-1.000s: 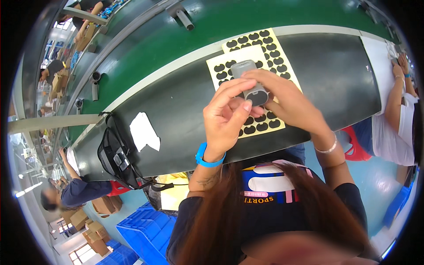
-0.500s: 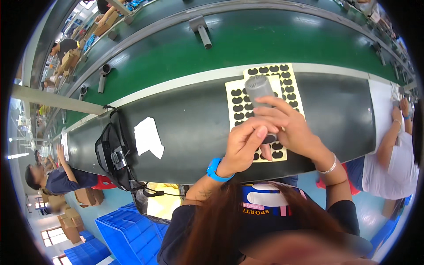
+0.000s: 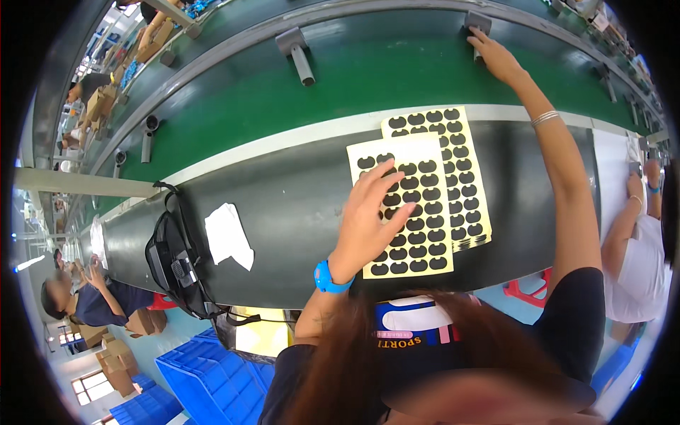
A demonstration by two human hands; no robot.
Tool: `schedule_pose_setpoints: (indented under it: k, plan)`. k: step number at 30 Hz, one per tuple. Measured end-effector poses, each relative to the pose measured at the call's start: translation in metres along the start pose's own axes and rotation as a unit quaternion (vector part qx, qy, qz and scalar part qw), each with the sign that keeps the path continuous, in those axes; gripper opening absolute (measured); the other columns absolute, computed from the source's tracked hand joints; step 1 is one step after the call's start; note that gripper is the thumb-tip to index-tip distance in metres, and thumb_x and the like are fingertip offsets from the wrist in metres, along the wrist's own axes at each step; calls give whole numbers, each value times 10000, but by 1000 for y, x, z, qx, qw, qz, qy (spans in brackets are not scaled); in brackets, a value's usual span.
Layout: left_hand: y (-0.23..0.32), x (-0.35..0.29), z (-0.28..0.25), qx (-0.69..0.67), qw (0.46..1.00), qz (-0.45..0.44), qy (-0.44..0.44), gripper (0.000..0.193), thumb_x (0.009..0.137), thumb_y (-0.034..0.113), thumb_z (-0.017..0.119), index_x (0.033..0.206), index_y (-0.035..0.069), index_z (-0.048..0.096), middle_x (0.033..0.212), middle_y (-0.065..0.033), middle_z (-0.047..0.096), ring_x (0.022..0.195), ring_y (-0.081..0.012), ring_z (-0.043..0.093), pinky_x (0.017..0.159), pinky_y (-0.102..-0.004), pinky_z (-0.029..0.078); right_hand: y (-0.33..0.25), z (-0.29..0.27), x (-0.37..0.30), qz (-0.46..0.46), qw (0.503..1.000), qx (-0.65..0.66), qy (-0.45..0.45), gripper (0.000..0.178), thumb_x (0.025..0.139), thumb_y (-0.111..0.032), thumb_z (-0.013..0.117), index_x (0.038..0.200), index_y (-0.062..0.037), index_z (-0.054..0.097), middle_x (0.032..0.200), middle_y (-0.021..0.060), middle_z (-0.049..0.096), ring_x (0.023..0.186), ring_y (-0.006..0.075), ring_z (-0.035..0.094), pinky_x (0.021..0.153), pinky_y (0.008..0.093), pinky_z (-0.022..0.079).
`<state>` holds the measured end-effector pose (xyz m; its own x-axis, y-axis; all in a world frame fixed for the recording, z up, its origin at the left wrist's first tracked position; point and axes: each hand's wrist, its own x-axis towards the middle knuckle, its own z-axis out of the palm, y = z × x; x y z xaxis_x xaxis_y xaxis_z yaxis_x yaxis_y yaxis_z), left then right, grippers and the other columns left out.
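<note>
My left hand (image 3: 368, 219) is open, fingers spread, over the front sheet of black stickers (image 3: 428, 265). Its fingertips are close to the upper stickers; whether they touch is hard to tell. Several stickers are gone from the upper part of that sheet. A second sticker sheet (image 3: 464, 152) lies partly under it, on what looks like a stack. My right arm stretches far out over the green conveyor belt. There my right hand (image 3: 494, 57) has its fingers across the neck of a grey hair dryer (image 3: 479, 21), partly hiding its handle.
Another grey hair dryer (image 3: 301, 60) lies on the green belt (image 3: 382, 78), with more farther left. On the dark table (image 3: 283, 177) are a white cloth or paper (image 3: 229, 236) and a black bag (image 3: 170, 255). Blue crates (image 3: 212, 375) stand below left. Co-workers sit at both sides.
My right hand has carried the grey hair dryer from above the sheets to the belt. My left hand has let go of it and moved over the stickers. The front sheet has shifted.
</note>
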<state>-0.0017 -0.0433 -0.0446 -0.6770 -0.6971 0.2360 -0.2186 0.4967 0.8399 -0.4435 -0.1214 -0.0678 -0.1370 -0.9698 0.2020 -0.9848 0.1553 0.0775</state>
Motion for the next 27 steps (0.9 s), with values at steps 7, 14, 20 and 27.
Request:
schedule_pose_setpoints:
  k: [7,14,20,27]
  plan:
    - [1,-9,28,129,977,99,-140,658,779,322,710,1329,60,460,1429,-160,360,1333,-374,303,1097,-539,189,-128,-70,-83,7,925,358,127,269,840,12,537,1096,-38,601,1035,115,629,896,220,634,792,326,497]
    - [13,-11,38,23,994,107,-32,303,786,96,661,1057,-16,582,1142,-159,555,1060,-349,523,908,-403,430,-207,-67,-165,-86,936,340,8,369,839,-163,640,1189,-57,588,1320,119,507,1198,289,491,1002,385,388]
    - [-22,-15,15,185,981,49,23,505,748,256,738,1150,12,554,1344,-225,397,1274,-435,327,1040,-556,251,-186,-79,-184,-102,964,238,-52,354,827,-97,617,1177,-52,590,1354,122,479,1254,288,443,1057,433,309]
    - [-21,-17,30,212,977,31,-21,735,758,391,735,1341,69,425,1416,-268,279,1322,-488,212,1067,-565,189,-231,-72,-167,90,907,410,-22,223,820,-89,629,1028,-8,619,982,124,589,909,252,613,782,342,479]
